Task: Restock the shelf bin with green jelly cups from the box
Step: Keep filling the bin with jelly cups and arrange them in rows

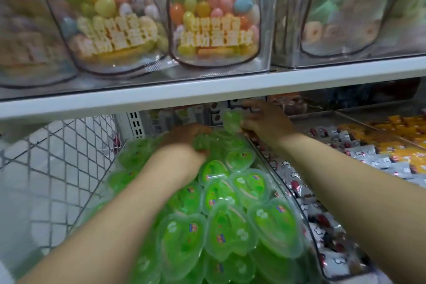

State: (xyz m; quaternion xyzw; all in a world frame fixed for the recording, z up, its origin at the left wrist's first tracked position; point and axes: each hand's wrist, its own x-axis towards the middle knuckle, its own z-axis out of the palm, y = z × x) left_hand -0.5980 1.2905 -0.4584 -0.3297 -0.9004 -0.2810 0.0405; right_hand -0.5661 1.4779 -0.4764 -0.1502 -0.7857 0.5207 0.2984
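A clear shelf bin (274, 168) under the white shelf is heaped with green heart-shaped jelly cups (228, 221). My left hand (184, 139) reaches into the back of the heap and its curled fingers grip a green cup (201, 143). My right hand (265, 122) is farther back and to the right, holding another green jelly cup (231, 120) just above the pile. The box is not in view.
A white shelf board (207, 89) runs just above my hands, carrying clear bags of coloured egg candies (214, 9). Right of the bin lie white wrapped sweets (306, 191) and orange packets (401, 138). A wire mesh panel (64, 157) stands at the left.
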